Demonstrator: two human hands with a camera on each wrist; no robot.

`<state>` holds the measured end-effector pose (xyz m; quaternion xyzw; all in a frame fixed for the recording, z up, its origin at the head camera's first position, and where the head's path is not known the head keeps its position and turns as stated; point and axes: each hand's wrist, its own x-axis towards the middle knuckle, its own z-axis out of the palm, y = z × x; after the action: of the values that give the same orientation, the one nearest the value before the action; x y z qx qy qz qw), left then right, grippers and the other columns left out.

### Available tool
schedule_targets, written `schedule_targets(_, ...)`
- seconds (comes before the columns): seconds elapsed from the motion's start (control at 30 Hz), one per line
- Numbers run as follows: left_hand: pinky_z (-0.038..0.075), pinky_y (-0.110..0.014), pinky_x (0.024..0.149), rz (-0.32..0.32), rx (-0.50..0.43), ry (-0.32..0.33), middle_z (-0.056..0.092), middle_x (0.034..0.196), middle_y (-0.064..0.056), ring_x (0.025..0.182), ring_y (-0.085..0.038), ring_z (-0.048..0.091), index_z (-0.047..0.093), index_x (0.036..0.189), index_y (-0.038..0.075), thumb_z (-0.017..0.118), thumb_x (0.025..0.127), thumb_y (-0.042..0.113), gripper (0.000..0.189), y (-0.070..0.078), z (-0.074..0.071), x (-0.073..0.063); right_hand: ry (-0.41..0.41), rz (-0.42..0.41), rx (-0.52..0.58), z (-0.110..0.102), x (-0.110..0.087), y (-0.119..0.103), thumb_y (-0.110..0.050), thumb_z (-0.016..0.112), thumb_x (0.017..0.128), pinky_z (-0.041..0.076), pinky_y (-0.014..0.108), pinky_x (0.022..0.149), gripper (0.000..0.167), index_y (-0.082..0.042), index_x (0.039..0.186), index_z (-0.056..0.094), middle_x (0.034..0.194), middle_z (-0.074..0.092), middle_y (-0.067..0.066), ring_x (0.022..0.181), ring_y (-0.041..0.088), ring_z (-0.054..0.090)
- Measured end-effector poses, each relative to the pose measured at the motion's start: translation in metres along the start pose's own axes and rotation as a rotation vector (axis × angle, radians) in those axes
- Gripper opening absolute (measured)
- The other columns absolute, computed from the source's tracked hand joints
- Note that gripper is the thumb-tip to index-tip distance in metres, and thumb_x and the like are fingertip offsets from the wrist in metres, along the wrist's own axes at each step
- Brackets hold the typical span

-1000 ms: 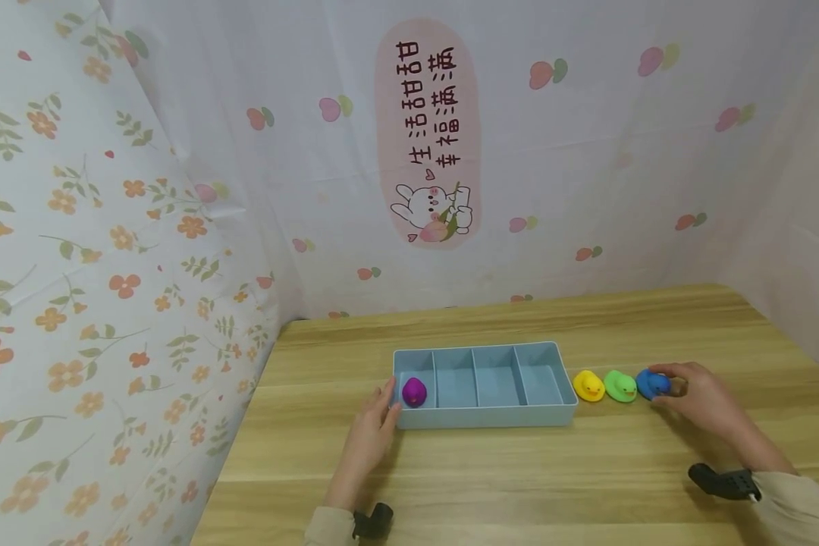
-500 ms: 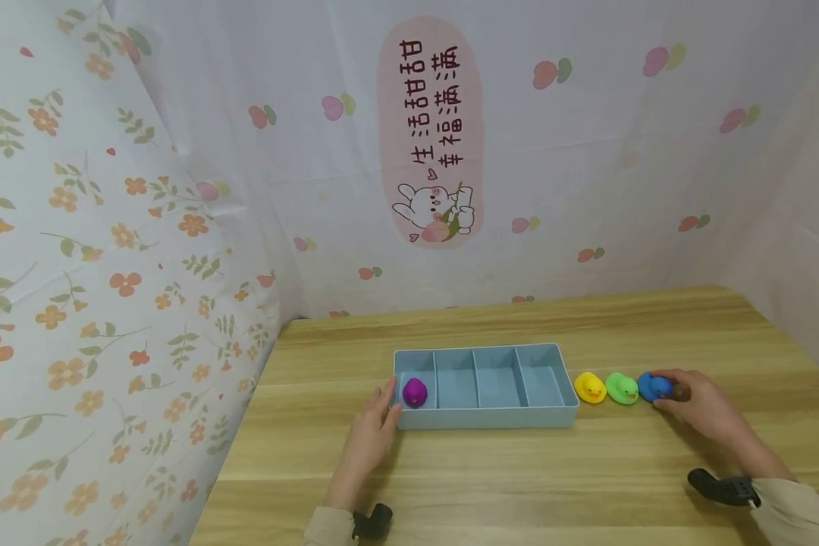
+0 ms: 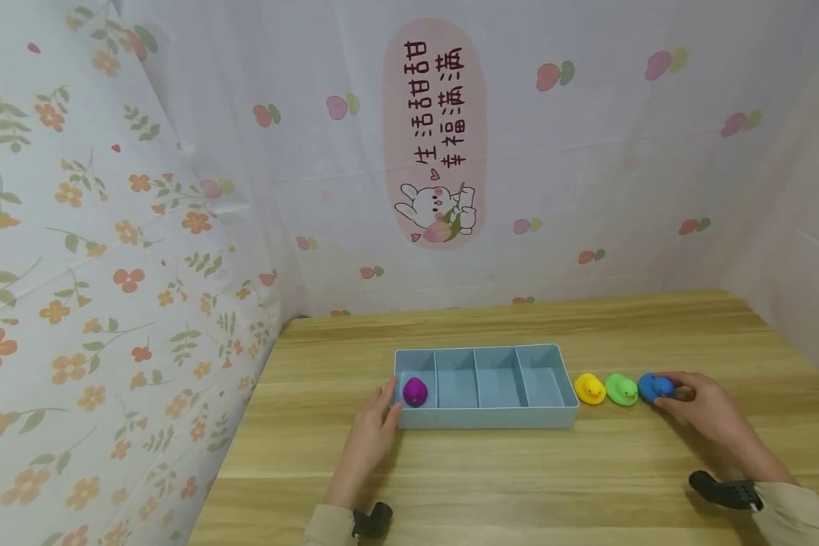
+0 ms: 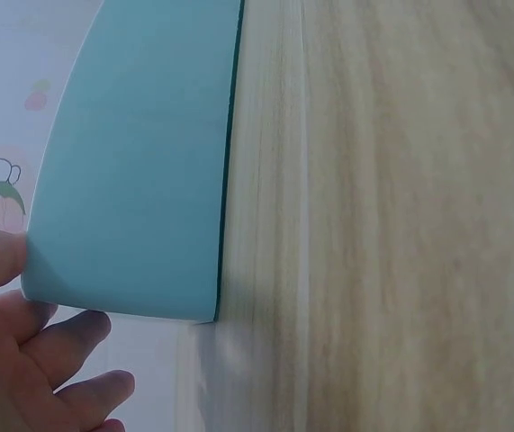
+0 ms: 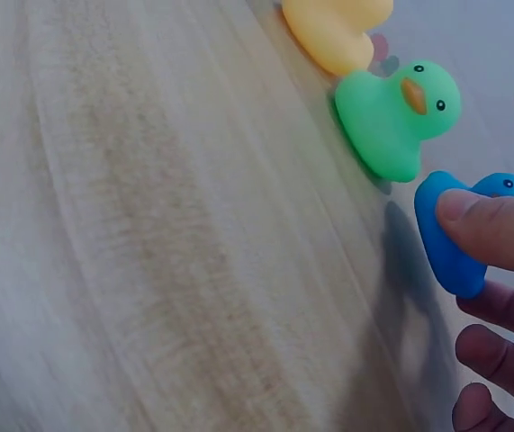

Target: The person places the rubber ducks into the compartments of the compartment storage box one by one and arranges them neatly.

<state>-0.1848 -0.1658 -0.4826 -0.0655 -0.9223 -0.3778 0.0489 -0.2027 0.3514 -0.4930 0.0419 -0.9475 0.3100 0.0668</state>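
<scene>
At the left end of a blue-grey box with several compartments [image 3: 484, 417], my left hand [image 3: 371, 428] rests its thumb and fingers on the corner and end wall. The left wrist view shows the box's long outer wall [image 4: 139, 171] with relaxed fingertips [image 4: 85, 328] against its end. A purple rubber duck [image 3: 415, 392] sits in the leftmost compartment. Right of the box, my right hand [image 3: 703, 406] pinches a blue rubber duck [image 5: 446, 234] between thumb [image 5: 500, 229] and fingers. Beside it stands a green rubber duck [image 5: 396, 121], then a yellow one [image 3: 590, 388].
The wooden table [image 3: 505, 485] carries the box and ducks. Its far edge meets a printed white cloth [image 3: 314, 250], and a flowered cloth [image 3: 143, 303] hangs along the left side. Each wrist wears a black camera mount, such as the right one [image 3: 723, 489].
The head view has shifted slightly. My right hand's fingers have closed a little on the blue duck, which stays beside the green one. The left hand and the box have not moved.
</scene>
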Motion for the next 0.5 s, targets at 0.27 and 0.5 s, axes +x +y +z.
schedule_targets(0.27, 0.032, -0.066, 0.103, -0.001, -0.004, -0.004, 0.044, 0.143, -0.024, 0.134, -0.045, 0.037, 0.041, 0.146, 0.014, 0.047, 0.101, 0.029, 0.048, 0.0, 0.0, 0.001, 0.001, 0.007, -0.045, -0.007, 0.003, -0.007, -0.028, 0.07, 0.088, 0.043, 0.029, 0.059, 0.051, 0.004, 0.125, 0.057, 0.117, 0.055, 0.033, 0.088, 0.035, 0.057)
schedule_targets(0.5, 0.033, -0.066, 0.103, 0.018, -0.003, 0.002, 0.046, 0.142, -0.024, 0.134, -0.045, 0.038, 0.042, 0.145, 0.012, 0.048, 0.101, 0.027, 0.047, 0.002, -0.001, -0.001, 0.019, -0.001, -0.057, -0.009, 0.007, -0.017, -0.031, 0.071, 0.086, 0.041, 0.028, 0.059, 0.053, 0.003, 0.124, 0.058, 0.116, 0.057, 0.03, 0.086, 0.03, 0.055)
